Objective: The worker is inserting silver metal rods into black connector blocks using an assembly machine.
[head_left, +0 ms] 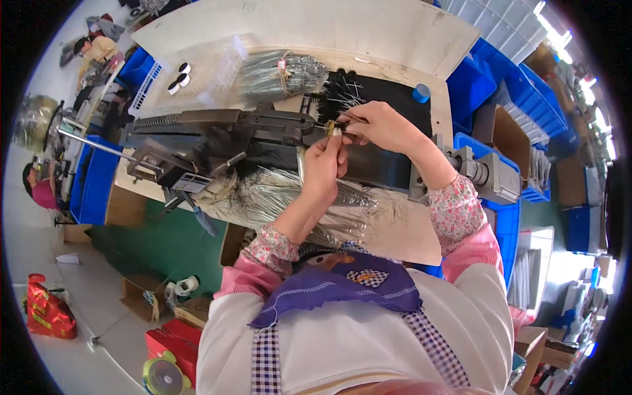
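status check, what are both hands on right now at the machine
Left hand pinches small brass part at dark machine head. Right hand grips same part from other side. Bundled wire pieces lie beneath; nothing blocks hands.

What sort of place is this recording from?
Most likely a small factory assembly bench. Both hands, left hand and right hand, hold a small brass part at a dark machine, with wire bundles on the bench and blue bins beside it.
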A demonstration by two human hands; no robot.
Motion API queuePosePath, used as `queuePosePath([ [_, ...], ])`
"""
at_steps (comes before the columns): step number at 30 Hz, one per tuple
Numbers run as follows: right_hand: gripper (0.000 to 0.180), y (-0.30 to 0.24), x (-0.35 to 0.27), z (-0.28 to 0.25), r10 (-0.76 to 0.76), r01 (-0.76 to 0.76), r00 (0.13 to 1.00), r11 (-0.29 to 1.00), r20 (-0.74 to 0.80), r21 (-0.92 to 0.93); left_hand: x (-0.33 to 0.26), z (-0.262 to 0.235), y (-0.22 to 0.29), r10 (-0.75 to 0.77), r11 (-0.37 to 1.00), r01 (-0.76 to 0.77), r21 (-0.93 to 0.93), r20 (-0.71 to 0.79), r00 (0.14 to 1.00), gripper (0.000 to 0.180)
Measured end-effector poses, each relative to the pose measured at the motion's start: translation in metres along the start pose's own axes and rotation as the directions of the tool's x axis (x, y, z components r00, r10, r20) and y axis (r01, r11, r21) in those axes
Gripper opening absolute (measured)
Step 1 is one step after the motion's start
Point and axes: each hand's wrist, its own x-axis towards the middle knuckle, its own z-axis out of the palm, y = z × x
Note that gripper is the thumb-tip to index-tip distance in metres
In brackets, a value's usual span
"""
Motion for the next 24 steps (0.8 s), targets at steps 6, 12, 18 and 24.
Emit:
queuePosePath([
  [6, 0.025, -0.001, 0.015, -0.014, 0.073, -0.084, 0.995, 0.979, 0.067, 0.186, 0.002, -0.007, -0.001, 0.054, 0.999, -0.054, -0.004, 0.003, 0.999, 0.028],
  [12, 0.028, 0.001, 0.021, -0.020, 0.112, -0.149, 0.971, 0.974, 0.210, 0.168, 0.000, 0.015, 0.007, -0.081, 0.912, 0.170, -0.373, 0.243, 0.967, 0.076],
  [18, 0.026, -0.016, -0.001, -0.018, -0.468, -0.075, 0.797, 0.550, -0.382, -0.831, 0.001, 0.002, 0.031, -0.126, 0.737, 0.301, -0.605, 0.315, 0.941, 0.087],
  [24, 0.024, -0.020, -0.005, 0.022, -0.547, 0.274, 0.792, 0.715, -0.271, -0.644, -0.003, -0.006, 0.019, -0.071, 0.702, 0.238, -0.672, 0.266, 0.961, 0.078],
])
